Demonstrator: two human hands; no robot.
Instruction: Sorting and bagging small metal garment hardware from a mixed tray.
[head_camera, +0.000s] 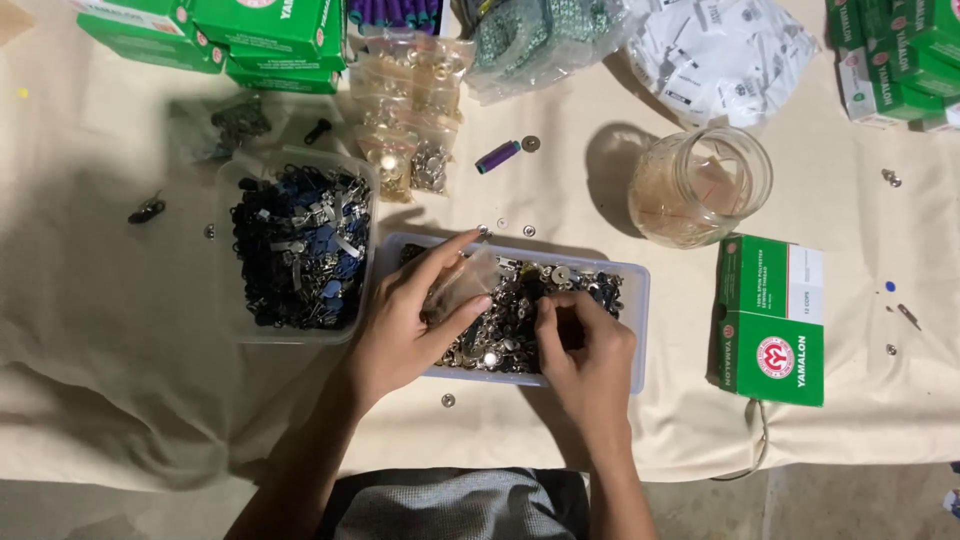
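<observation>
Two tubs (632, 290) sit on the desk (560, 200), both heaped with parts. Left hand (405, 320) pinches a small clear bag (462, 285), nearly empty; right hand (585, 345) picks fasteners (500, 335), fingers clenched.

Moderate, warm light falls from the upper right onto the cream tablecloth (600, 190), leaving the glass jar (700, 187) a soft shadow to its left and the lower left corner dim. The clear plastic bags (720, 50) glare white along the top edge. Focus is slightly soft throughout, fine detail smeared.
</observation>
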